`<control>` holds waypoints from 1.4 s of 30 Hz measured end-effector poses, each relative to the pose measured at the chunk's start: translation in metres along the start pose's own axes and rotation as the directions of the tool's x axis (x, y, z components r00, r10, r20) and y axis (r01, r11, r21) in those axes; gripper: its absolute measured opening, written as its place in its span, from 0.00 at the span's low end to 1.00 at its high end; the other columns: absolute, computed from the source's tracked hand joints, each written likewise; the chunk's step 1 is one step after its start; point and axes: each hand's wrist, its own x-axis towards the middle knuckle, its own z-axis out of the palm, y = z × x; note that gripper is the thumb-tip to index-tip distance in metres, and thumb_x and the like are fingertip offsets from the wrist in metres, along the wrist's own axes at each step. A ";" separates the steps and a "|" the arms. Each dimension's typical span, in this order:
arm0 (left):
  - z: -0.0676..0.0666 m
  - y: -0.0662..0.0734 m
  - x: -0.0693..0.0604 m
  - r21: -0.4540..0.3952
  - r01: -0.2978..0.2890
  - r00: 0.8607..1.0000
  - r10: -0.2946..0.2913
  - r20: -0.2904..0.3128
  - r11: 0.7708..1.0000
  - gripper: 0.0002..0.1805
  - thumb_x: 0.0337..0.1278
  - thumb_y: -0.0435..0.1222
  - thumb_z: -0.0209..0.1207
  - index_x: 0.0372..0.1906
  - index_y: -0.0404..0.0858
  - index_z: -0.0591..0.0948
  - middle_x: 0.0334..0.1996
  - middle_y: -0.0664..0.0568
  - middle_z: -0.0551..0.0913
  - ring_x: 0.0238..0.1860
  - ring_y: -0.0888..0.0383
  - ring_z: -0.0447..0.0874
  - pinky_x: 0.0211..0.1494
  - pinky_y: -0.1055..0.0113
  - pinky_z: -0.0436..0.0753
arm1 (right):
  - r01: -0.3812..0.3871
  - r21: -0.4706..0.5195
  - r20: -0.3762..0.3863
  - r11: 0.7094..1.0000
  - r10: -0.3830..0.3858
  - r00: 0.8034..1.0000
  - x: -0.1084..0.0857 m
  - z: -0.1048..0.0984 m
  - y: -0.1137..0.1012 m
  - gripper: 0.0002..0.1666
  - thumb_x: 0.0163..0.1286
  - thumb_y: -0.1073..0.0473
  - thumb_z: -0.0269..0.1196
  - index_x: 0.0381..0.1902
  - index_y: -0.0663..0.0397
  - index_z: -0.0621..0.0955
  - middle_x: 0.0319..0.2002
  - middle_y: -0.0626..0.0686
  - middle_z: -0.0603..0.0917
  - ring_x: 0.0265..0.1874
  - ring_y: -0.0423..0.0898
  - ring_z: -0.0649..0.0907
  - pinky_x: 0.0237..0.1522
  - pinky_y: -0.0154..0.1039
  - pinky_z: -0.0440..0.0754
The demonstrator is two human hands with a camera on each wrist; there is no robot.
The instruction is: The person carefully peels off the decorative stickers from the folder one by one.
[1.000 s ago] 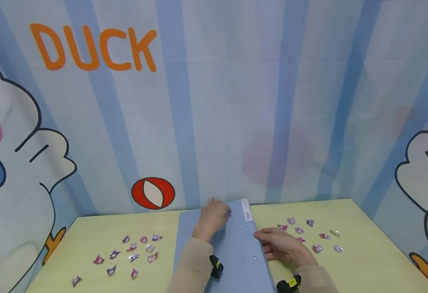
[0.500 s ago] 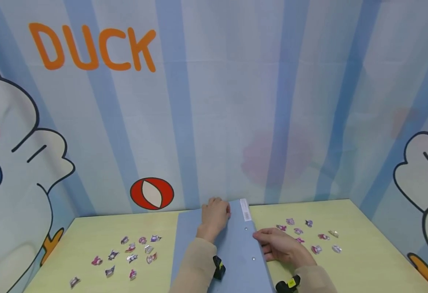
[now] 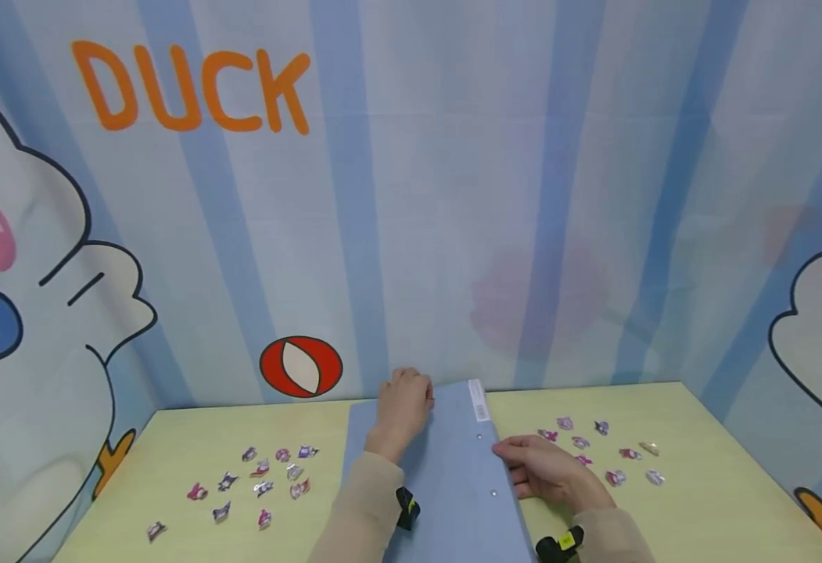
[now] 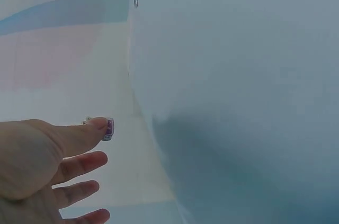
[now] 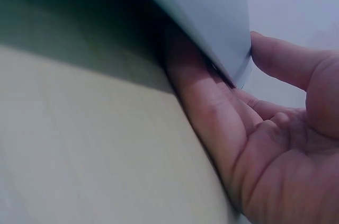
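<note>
A blue file folder with a white barcode label and metal rivets lies in the middle of the table. Above its far part, in the head view, is my left hand. In the left wrist view a small shiny purple sticker sits at that hand's thumb tip, pinched there; the index finger behind it is hidden, and the other fingers are spread below. My right hand grips the folder's right edge, its thumb on top and the other fingers beneath, as the right wrist view shows. That edge is raised off the table.
Several small cartoon stickers lie scattered on the pale yellow table to the left. More stickers are spread right of the folder. A printed curtain hangs along the table's back edge.
My left hand has shifted slightly left and toward the folder's far edge. The pink piece seen at its fingertips a second ago is hidden in the head view. My right hand keeps its grip.
</note>
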 end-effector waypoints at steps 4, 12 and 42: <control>-0.010 -0.013 -0.005 0.016 0.020 1.000 -0.020 0.001 1.000 0.12 0.58 0.35 0.67 0.23 0.45 0.76 0.32 0.53 0.75 0.50 0.49 0.73 0.45 0.51 0.70 | -0.005 0.004 0.006 1.000 0.005 1.000 0.000 -0.001 0.000 0.25 0.75 0.53 0.56 0.58 0.69 0.74 0.43 0.63 0.86 0.38 0.54 0.87 0.37 0.44 0.84; -0.029 -0.053 -0.022 0.070 0.076 0.996 -0.078 0.031 0.995 0.10 0.60 0.35 0.65 0.25 0.41 0.78 0.32 0.51 0.75 0.47 0.48 0.72 0.46 0.48 0.71 | -0.004 0.001 0.014 1.000 0.004 1.000 0.002 -0.002 0.003 0.23 0.76 0.53 0.55 0.56 0.68 0.75 0.42 0.63 0.86 0.38 0.54 0.87 0.36 0.43 0.84; -0.080 -0.206 -0.104 0.077 0.305 0.933 -0.314 0.177 0.949 0.10 0.61 0.33 0.61 0.25 0.37 0.76 0.30 0.48 0.74 0.37 0.47 0.73 0.45 0.37 0.70 | -0.001 0.001 0.007 1.000 0.001 1.000 -0.001 -0.001 0.001 0.25 0.74 0.52 0.57 0.57 0.68 0.75 0.42 0.63 0.86 0.38 0.54 0.87 0.37 0.45 0.84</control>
